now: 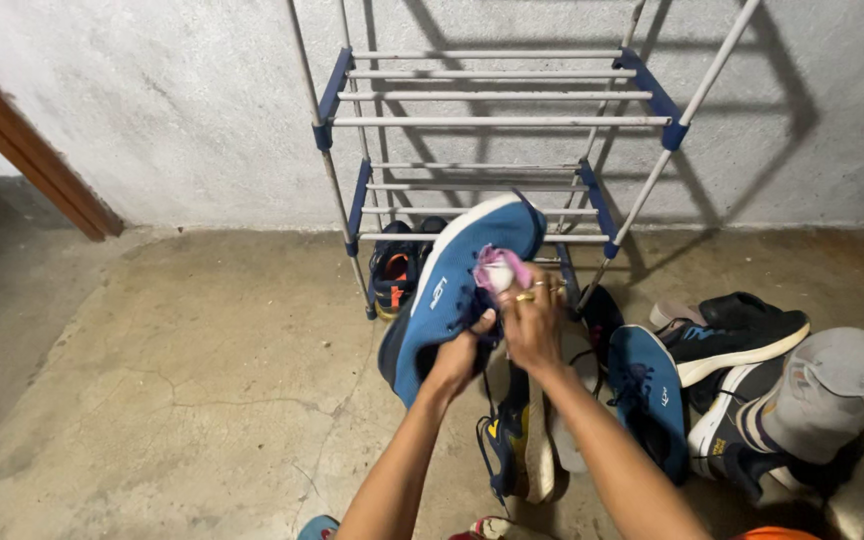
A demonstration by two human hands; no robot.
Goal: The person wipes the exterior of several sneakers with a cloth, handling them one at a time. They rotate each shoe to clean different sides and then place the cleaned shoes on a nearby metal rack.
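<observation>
Left hand [459, 355] gripping a blue sneaker [457, 285], right hand [530, 322] clutching a pink cloth [497, 268] against it.

Held shoe [452, 290] before rack [497, 120]; shoe pile [742, 370] right of hands; 1 shoe [397, 265] under rack.

I've got a blue shoe [452, 290] with a white sole edge up front, a pink cloth [497, 268] against it. Its blue twin [647, 395] lies right. Far off, a rack [497, 120] with blue joints, grey-white bars. Black sneaker [742, 335], white sole, far right.
</observation>
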